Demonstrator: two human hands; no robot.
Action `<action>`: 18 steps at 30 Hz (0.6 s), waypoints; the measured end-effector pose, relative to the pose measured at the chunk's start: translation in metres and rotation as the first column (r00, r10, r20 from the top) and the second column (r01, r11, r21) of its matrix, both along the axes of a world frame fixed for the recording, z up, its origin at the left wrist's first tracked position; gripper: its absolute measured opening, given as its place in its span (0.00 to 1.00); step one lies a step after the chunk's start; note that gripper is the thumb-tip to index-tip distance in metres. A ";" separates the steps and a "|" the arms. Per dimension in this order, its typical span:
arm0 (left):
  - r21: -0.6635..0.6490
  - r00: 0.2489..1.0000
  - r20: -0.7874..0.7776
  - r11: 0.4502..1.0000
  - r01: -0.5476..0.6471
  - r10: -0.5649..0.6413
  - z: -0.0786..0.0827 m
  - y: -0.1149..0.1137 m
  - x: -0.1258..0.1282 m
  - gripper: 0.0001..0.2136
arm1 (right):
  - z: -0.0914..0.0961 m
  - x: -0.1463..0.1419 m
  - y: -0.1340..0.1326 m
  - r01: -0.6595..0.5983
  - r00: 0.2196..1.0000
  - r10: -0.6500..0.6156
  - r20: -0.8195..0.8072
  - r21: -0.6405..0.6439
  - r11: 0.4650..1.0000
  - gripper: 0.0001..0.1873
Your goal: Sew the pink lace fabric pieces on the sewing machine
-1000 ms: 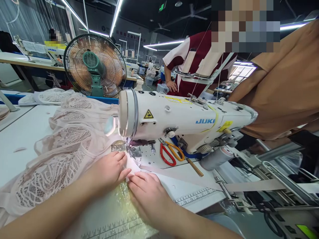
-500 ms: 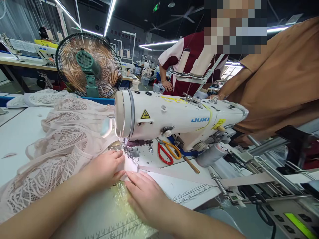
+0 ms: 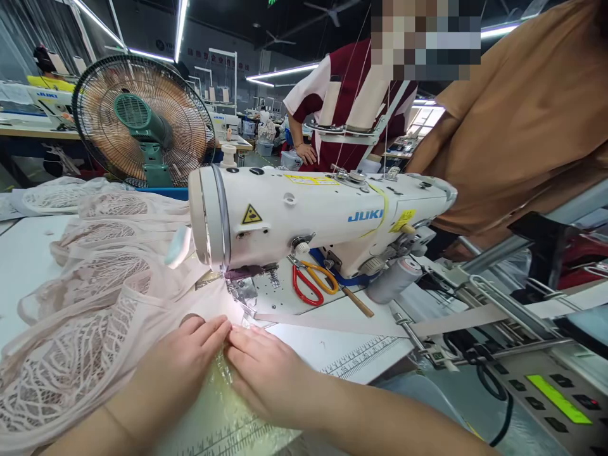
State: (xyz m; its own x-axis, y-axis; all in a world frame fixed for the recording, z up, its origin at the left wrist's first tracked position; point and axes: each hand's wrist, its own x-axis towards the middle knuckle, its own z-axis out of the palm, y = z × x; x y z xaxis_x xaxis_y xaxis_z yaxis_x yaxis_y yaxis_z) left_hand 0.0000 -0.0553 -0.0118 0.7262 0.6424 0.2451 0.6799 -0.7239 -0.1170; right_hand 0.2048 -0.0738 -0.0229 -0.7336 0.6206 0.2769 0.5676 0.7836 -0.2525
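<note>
Just in front of the presser foot (image 3: 243, 292) of a white JUKI sewing machine (image 3: 313, 209), my left hand (image 3: 183, 354) pinches the edge of pale pink fabric (image 3: 211, 304), fingers together. My right hand (image 3: 270, 370) presses on the same edge beside it, thumbs and fingertips meeting. The fabric runs under the machine head and joins a row of pale pink lace bras (image 3: 80, 329) on the left. A pale elastic band (image 3: 332, 323) leads from the foot to a metal feeder at right. The needle itself is hidden.
Scissors with red and orange handles (image 3: 313, 285), a wooden-handled tool (image 3: 358, 302) and a grey thread cone (image 3: 394, 280) lie beside the machine. A large fan (image 3: 142, 120) stands behind. Two people stand beyond the machine. A control panel (image 3: 546, 399) is at lower right.
My left hand has drawn back from the presser foot toward me, its fingers now closed on the fabric edge against my right hand. The view has shifted slightly right.
</note>
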 end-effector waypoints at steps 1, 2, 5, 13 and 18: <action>-0.025 1.000 -0.011 1.000 0.003 -0.003 0.004 0.003 -0.002 0.24 | 0.000 0.001 0.000 -0.002 1.000 0.002 -0.007 0.000 1.000 0.22; -0.047 1.000 -0.015 0.999 0.006 -0.006 0.008 0.006 -0.004 0.23 | 0.000 0.001 0.000 -0.004 1.000 0.004 -0.012 -0.001 1.000 0.22; -0.073 1.000 -0.012 0.997 -0.003 0.002 0.011 0.013 -0.010 0.22 | 0.000 0.003 0.000 -0.014 1.000 0.014 -0.020 -0.008 1.000 0.22; -0.041 1.000 -0.030 0.999 -0.011 0.010 0.001 0.032 -0.023 0.25 | 0.001 0.003 -0.001 -0.020 0.999 0.019 -0.035 -0.003 1.000 0.20; -0.072 0.999 -0.021 0.997 -0.042 0.040 0.002 0.046 -0.027 0.25 | 0.000 0.003 -0.001 -0.019 0.999 0.018 -0.033 -0.020 1.000 0.20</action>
State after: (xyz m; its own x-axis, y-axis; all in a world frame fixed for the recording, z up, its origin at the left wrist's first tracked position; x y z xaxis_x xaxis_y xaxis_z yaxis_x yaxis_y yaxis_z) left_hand -0.0271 -0.0089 -0.0095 0.7030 0.6873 0.1829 0.7073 -0.7025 -0.0786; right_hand 0.2083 -0.0745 -0.0229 -0.7358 0.6128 0.2881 0.5443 0.7883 -0.2868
